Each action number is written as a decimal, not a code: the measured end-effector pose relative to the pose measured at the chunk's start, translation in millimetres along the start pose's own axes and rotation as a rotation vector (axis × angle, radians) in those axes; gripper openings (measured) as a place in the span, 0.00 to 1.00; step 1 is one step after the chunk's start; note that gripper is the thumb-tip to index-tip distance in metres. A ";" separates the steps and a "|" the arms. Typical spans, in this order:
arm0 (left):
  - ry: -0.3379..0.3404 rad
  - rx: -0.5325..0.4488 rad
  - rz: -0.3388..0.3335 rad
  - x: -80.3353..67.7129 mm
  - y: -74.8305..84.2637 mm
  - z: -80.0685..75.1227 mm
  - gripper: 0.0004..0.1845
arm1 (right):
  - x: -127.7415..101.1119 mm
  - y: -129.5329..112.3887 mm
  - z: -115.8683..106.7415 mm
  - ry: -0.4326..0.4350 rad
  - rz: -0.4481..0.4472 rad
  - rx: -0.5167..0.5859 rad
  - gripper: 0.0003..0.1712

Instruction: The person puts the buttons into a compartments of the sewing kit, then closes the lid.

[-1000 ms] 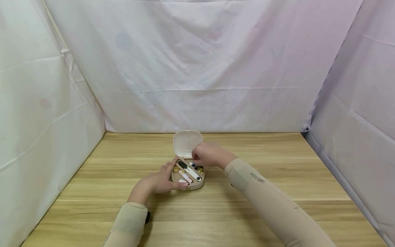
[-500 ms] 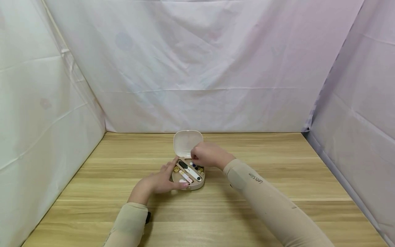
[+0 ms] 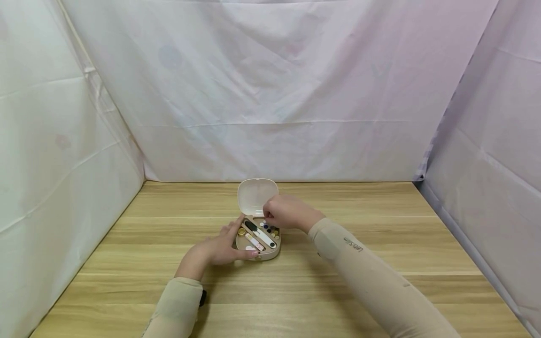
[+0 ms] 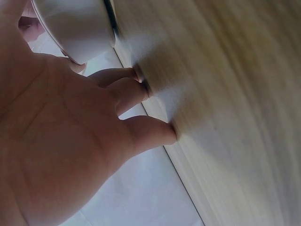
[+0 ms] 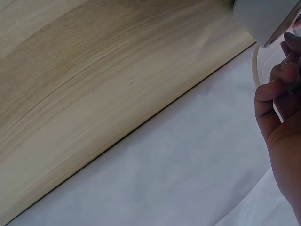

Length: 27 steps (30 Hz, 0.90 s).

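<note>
So there's a small beige case [image 3: 258, 244] sitting open near the middle of the wooden desk [image 3: 380, 225], lid [image 3: 257, 196] flipped up toward the back. Inside you can see a few slim tools lying diagonally and a row of little coloured bits along the right edge (too small to say what they are exactly). The left hand [image 3: 220, 248] rests against the case's left side, thumb on the front rim, fingers pretty much straight, so that grip is relaxed rather than clamped. The right hand [image 3: 286, 212] is over the case's back right corner with curled fingers dipping at those coloured bits; can't tell if it's actually pinching one. White cloth [image 3: 270, 94] hangs all around.
</note>
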<state>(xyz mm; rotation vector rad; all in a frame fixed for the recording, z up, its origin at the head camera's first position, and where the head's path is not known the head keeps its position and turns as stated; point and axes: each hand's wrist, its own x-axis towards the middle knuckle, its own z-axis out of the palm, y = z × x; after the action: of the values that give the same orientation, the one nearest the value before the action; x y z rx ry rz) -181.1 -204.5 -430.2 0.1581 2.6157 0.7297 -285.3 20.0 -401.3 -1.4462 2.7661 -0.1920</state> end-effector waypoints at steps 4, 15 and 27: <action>0.001 0.002 0.000 -0.1 0.5 0.3 0.67 | -4.1 1.8 0.8 -0.004 0.022 0.002 0.07; -0.001 0.001 0.002 -0.8 1.3 -0.7 0.67 | -29.0 -0.5 0.2 -0.099 0.090 0.074 0.26; 0.018 0.004 0.004 -2.0 3.7 -0.5 0.67 | -49.4 -5.3 13.6 -0.112 0.179 0.067 0.55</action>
<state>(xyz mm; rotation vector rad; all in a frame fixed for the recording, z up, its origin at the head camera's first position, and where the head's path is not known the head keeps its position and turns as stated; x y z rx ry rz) -179.5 -201.9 -427.2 0.1580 2.6347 0.7312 -251.8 56.1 -416.4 -1.1491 2.7497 -0.1920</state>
